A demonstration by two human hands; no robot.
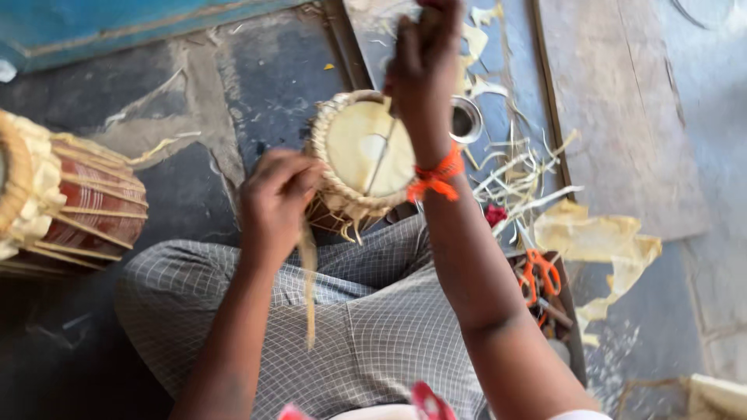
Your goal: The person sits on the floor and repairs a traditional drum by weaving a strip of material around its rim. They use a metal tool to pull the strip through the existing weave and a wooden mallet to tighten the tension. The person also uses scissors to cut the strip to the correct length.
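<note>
From the head camera, looking down at a person seated on the floor (257,70) with legs crossed in checked grey cloth (373,311).

A small drum (359,155) rests against the lap, tilted so that its pale round skin faces up toward the camera. A woven rim of light strips runs round the skin.

The left hand (276,204) is at the drum's left edge, fingers curled and closed on a pale strip (310,288) that hangs down from the fist over the lap. The knuckles touch or nearly touch the woven rim.

The right hand (424,70) is raised above the drum's upper right side, its grip closed on a thin strand (381,159) that runs taut down across the skin. An orange thread (436,177) is tied round that wrist.

Just behind the drum, partly hidden by the right hand, stands a small metal cup (469,120). To the right of the forearm lies a loose heap of pale strips (521,179), and beyond it a crumpled yellowish sheet (599,241). Orange-handled scissors (539,274) lie near the right knee.

At the far left edge a second, larger drum (70,206) lies on its side, reddish brown with pale lacing, well apart from the hands.
</note>
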